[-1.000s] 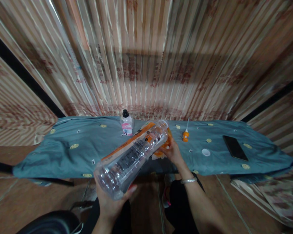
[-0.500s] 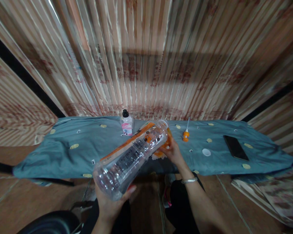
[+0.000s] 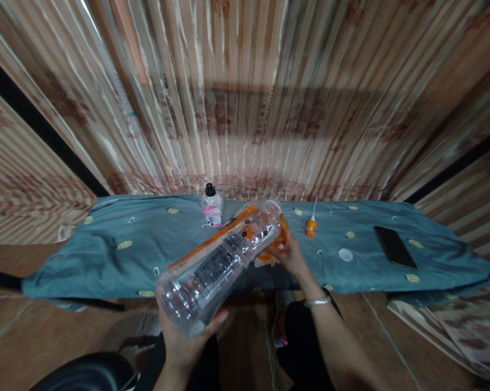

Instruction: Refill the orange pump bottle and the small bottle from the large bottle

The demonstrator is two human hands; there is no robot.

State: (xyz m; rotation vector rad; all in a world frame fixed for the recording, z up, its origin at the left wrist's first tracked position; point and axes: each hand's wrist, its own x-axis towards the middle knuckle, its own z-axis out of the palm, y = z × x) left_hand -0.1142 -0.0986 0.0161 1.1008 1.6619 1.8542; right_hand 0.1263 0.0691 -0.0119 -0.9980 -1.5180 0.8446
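A large clear plastic bottle [image 3: 220,263] with an orange label lies tilted in front of me, its open mouth pointing away over the table. My left hand [image 3: 183,339] cups its base from below. My right hand [image 3: 289,255] grips an orange object [image 3: 278,239] at the bottle's neck; most of it is hidden behind the bottle. A silver bracelet sits on my right wrist.
A blue-grey cloth [image 3: 106,255] covers the low table. On it stand a small bottle with a black cap and pink label [image 3: 212,206], an orange pump nozzle [image 3: 311,224], a white cap [image 3: 345,254] and a black phone [image 3: 394,247]. A striped curtain hangs behind.
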